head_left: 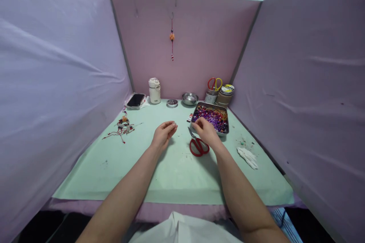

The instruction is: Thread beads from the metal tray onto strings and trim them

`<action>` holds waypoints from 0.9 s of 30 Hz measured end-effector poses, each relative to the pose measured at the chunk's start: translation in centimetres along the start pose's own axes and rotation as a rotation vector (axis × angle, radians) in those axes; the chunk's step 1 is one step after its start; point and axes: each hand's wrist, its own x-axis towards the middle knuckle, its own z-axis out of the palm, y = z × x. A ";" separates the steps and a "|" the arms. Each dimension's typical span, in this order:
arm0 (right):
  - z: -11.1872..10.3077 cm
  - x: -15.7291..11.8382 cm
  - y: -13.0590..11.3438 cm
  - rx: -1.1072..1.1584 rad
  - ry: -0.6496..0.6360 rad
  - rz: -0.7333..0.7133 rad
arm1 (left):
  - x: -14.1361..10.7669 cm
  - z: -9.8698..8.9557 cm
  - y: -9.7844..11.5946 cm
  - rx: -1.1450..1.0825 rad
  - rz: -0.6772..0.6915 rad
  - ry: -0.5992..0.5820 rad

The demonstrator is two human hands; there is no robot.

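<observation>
My left hand [164, 135] is over the middle of the green tablecloth [171, 182], thumb and fingertips pinched together; what they hold, if anything, is too small to name. Fingers bent and pressed together, my right hand [205, 131] is beside the left edge of a metal tray [228, 129] of purple beads [215, 117]. Whether it holds something I cannot make out. Scissors with red handles [196, 147] lie just below my right hand, blades pointing up and left.
Beaded cords [123, 127] and a phone [136, 100] lie at left. Behind stand a white bottle [154, 92], a small round tin [172, 103], a metal bowl [189, 99] and jars [224, 97]. A white cloth [247, 158] lies right; a beaded pendant [172, 37] hangs on the back panel.
</observation>
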 end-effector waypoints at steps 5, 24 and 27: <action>-0.9 -1.2 0.2 -0.710 -0.288 0.122 | 0.3 -0.5 0.3 -0.033 0.059 0.026; 2.2 -0.9 0.2 -0.028 -0.195 -0.039 | 0.5 -0.6 1.0 -0.150 0.151 0.092; 2.4 -1.2 -0.4 0.018 -0.231 -0.062 | 0.7 -0.6 1.2 -0.187 0.177 0.099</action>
